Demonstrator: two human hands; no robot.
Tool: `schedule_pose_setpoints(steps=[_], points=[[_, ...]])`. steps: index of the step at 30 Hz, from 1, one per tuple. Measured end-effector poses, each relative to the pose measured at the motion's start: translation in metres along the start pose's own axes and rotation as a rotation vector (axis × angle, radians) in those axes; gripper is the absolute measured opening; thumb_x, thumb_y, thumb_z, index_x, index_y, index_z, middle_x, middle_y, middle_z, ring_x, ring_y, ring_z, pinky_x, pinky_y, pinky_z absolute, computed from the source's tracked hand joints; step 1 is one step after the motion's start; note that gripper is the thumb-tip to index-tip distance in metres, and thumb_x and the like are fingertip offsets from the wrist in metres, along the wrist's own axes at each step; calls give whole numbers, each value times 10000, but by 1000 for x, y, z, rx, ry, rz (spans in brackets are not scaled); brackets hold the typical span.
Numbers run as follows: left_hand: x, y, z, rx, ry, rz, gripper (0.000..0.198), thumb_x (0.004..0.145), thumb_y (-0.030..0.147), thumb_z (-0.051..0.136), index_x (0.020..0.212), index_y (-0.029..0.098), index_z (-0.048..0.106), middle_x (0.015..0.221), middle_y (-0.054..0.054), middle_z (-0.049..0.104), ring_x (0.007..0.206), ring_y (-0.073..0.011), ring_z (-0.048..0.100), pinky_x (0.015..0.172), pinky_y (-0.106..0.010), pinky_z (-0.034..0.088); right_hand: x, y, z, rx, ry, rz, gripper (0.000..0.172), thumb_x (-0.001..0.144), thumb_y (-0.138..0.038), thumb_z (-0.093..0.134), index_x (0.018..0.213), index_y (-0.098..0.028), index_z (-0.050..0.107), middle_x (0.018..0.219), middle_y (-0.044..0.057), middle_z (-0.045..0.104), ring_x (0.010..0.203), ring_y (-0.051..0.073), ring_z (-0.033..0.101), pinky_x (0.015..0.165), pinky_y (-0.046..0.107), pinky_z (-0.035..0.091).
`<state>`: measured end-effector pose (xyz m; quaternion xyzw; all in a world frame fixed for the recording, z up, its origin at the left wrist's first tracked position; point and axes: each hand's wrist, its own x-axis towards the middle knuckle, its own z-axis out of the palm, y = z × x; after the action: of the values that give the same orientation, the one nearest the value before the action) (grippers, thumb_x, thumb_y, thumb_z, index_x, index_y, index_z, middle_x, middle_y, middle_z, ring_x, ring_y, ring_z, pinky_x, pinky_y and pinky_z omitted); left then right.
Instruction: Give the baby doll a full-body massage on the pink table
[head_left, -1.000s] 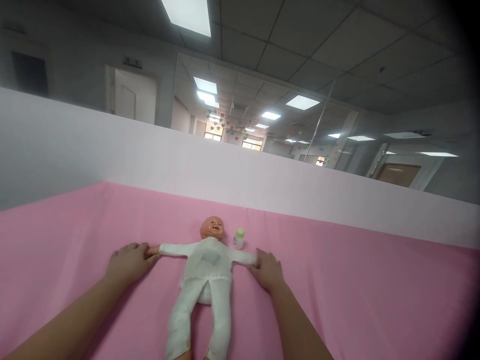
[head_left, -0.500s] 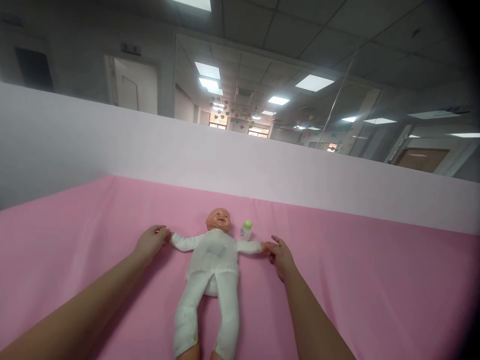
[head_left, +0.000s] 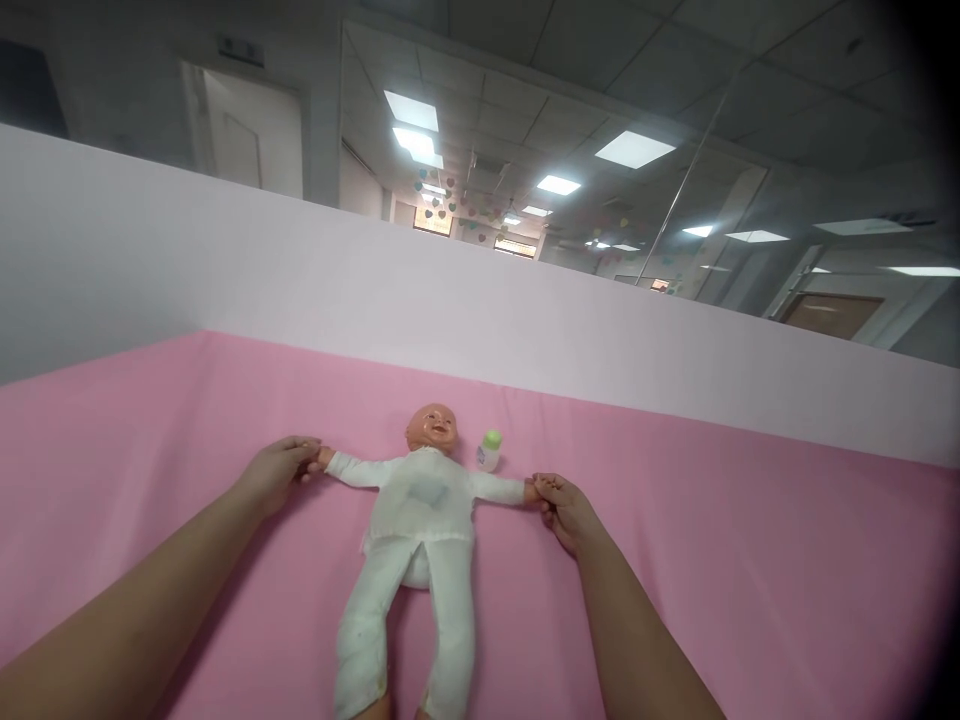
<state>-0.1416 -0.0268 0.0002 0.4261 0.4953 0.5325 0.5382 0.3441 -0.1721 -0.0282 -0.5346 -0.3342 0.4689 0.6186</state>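
Observation:
A baby doll [head_left: 424, 505] in a white top and white trousers lies on its back, both arms stretched out sideways. At the left, my left hand [head_left: 281, 470] is closed round one of the doll's hands. My right hand [head_left: 564, 508] pinches the doll's other hand between thumb and fingers. Beside the doll's head lies a small clear bottle [head_left: 489, 452] with a green cap, apart from both hands. The doll's feet are cut off by the bottom of the view.
Pink cloth [head_left: 735, 560] with light wrinkles covers the surface under the doll. A white padded wall [head_left: 450, 315] runs along the far side and turns at the left. Beyond it are a large window [head_left: 525, 140] and a door [head_left: 255, 130].
My left hand has moved a little outward to the left with the doll's hand. My right thumb and fingers have closed on the doll's other hand. The camera view has shifted slightly.

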Motion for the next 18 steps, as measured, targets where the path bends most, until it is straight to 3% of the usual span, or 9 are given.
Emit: schedule_pose_setpoints(steps=[3,6,12,18], points=[[2,-3,1,-3,-17,-12,301,670,225,828,910,132,672,698,-27,664,556,-114,595,476,-197,473,5,6,-3,-53,12,-10,369,726,-444,865,873,-166,674,591,-35,570,438,56,368,379,175,225],[6,-7,2,-17,-7,-17,226,725,209,800,889,133,665,699,-34,666,546,-113,603,492,-206,521,11,12,-6,-88,58,-23,386,761,-502,829,774,-185,608,514,-71,476,403,55,318,361,182,199],[12,-8,2,-45,27,-49,178,797,119,693,974,113,674,732,-53,669,554,-130,633,520,-248,592,15,11,-13,-54,71,-25,259,795,-369,790,932,-185,669,660,-17,582,471,72,446,397,182,307],[11,-5,1,-63,-48,-61,325,734,56,741,1048,111,677,831,-85,706,649,-157,688,602,-274,629,10,5,-19,21,-23,-8,396,732,-267,852,1089,-218,687,863,46,687,661,140,613,610,281,547]])
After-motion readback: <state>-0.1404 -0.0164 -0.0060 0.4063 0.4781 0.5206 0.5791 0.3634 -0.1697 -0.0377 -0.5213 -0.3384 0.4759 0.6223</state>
